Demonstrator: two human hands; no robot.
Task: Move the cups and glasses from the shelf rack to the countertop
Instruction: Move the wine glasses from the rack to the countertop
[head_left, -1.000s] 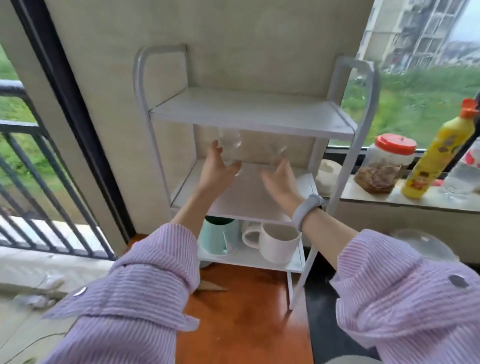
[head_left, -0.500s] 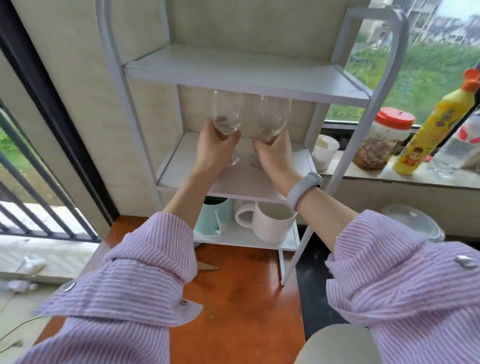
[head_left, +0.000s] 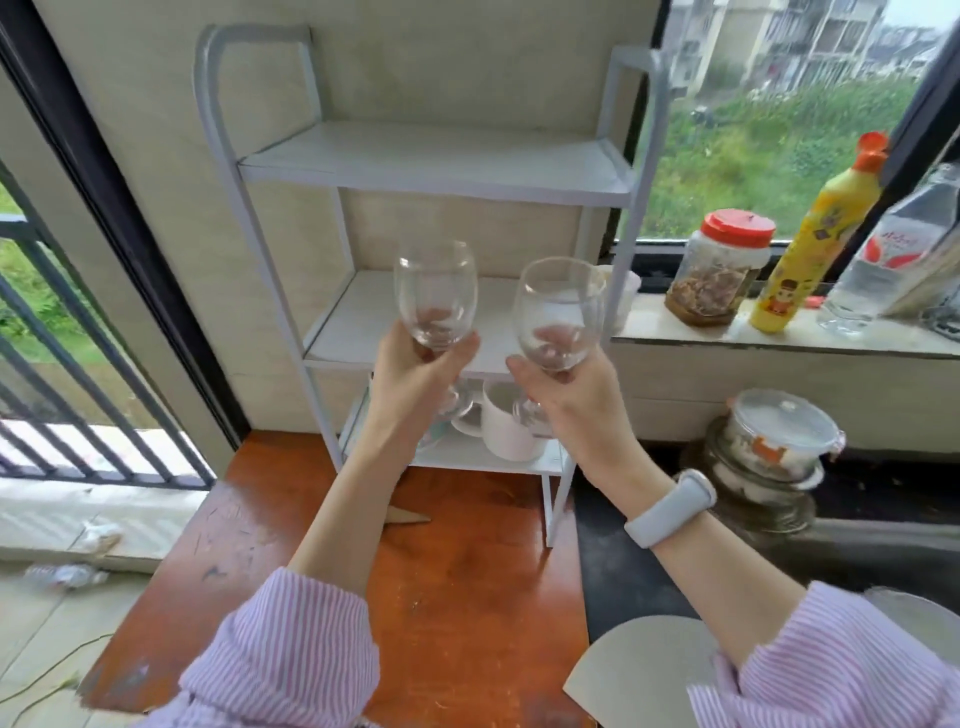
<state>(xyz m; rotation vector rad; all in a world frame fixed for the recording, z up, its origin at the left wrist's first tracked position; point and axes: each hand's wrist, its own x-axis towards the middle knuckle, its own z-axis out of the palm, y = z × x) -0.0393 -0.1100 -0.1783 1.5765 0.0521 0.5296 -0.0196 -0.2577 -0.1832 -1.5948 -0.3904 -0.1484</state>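
Head view: white three-tier shelf rack (head_left: 431, 166) stands on an orange-brown surface (head_left: 457, 597) beside a window. Left hand (head_left: 415, 384), grip closed around the base of the left wine glass (head_left: 435, 293). Right hand (head_left: 576, 405), grip closed under the right wine glass (head_left: 560, 314). Both glasses upright, in front of the middle shelf. White mug (head_left: 506, 428) on the bottom shelf.

Pink-striped sleeves (head_left: 291, 654), grey wristband (head_left: 670, 506) on rt wrist.
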